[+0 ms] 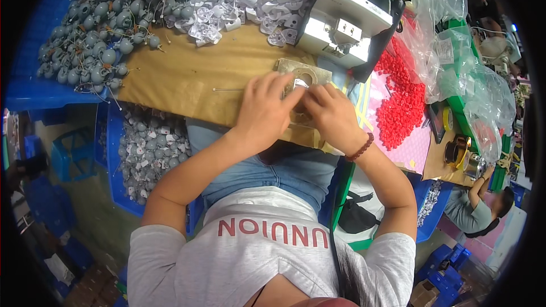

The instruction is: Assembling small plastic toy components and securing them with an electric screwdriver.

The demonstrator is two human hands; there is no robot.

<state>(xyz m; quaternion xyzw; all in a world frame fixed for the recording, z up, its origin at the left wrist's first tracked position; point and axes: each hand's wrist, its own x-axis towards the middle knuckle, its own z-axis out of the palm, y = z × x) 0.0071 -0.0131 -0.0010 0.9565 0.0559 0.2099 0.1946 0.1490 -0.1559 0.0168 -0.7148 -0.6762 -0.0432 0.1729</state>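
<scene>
Hands met over a metal block (289,66) with a round recess, and a small white part (300,83) lay at that recess, between the fingertips. Taking the block as the clock's centre, the left hand (263,108) came in from eight o'clock, thumb and fingers bent toward the part. The right hand (334,115), a dark red bracelet (360,148) on its wrist, came in from five o'clock with fingers curled. Because the fingers hid much of the part, I could not tell whether either hand gripped it or merely touched it.

Brown sheeting (176,71) covered the table, and a thin pin (227,89) lay on it at nine o'clock. Grey balls (108,23) with wires were heaped between nine and ten, a white heap (244,0) at eleven. A white machine (347,28) stood at one o'clock, red pieces (401,99) spread at three, and a co-worker (472,210) sat at four. At eight, a blue bin (116,185) held more grey and white pieces.
</scene>
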